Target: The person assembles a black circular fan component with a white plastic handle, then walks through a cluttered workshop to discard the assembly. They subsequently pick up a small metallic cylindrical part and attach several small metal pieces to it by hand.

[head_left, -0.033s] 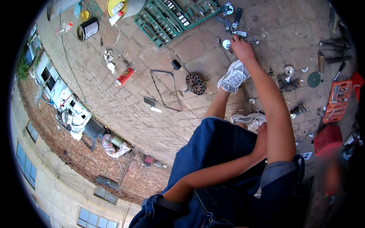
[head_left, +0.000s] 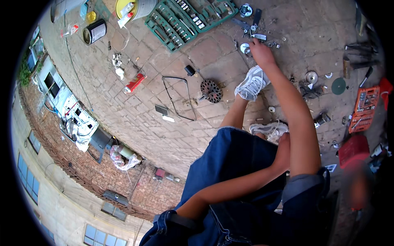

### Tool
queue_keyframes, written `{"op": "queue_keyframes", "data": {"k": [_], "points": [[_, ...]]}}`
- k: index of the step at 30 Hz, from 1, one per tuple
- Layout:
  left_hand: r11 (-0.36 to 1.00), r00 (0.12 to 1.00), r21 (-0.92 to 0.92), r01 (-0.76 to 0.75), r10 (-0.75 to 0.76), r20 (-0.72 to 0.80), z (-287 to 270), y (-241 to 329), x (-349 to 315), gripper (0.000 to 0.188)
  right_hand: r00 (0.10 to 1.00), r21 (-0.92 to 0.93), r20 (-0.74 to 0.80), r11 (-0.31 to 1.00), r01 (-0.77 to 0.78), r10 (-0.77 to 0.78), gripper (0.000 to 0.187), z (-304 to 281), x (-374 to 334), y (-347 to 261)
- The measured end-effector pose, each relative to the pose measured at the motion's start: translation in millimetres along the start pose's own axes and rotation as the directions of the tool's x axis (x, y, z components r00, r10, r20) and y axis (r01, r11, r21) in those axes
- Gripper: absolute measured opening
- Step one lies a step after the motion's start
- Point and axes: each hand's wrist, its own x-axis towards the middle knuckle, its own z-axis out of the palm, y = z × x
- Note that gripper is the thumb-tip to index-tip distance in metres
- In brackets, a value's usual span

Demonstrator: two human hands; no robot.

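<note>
My right hand (head_left: 262, 54) reaches down to the paving beyond my shoe, its fingers closed at the edge of a small round silver-white part (head_left: 245, 48). The part looks slightly tilted. Just past the fingertips lies a pale flat metal piece (head_left: 259, 37), among small loose bolts and fittings (head_left: 271, 43). A round metal housing (head_left: 246, 10) and a dark flat bar (head_left: 257, 16) lie farther off. My left hand (head_left: 283, 147) rests low beside my knee, partly behind the right forearm, its fingers hidden.
A green socket set case (head_left: 170, 30) lies unfolded at the far side. Left of my shoe are a perforated disc rotor (head_left: 211, 90), a bent metal frame (head_left: 180, 98) and a red spray can (head_left: 134, 83). An orange tool case (head_left: 364, 108) and a green disc (head_left: 339, 86) are right.
The round silver-white part has tipped a little at my right fingertips. My right forearm has shifted very slightly to the right.
</note>
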Motion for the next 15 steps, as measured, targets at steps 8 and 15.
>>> {"op": "queue_keyframes", "data": {"k": [8,15], "points": [[0.866,0.964,-0.453,0.212,-0.261,-0.048,2,29,-7,0.019,0.782,0.505,-0.487,0.856,-0.111,0.389,0.029,-54,73,-2],[0.659,0.842,-0.553,0.510,-0.512,0.167,-8,-3,-17,0.024,0.810,0.339,-0.229,0.824,-0.454,0.540,0.031,-72,111,-5]]}}
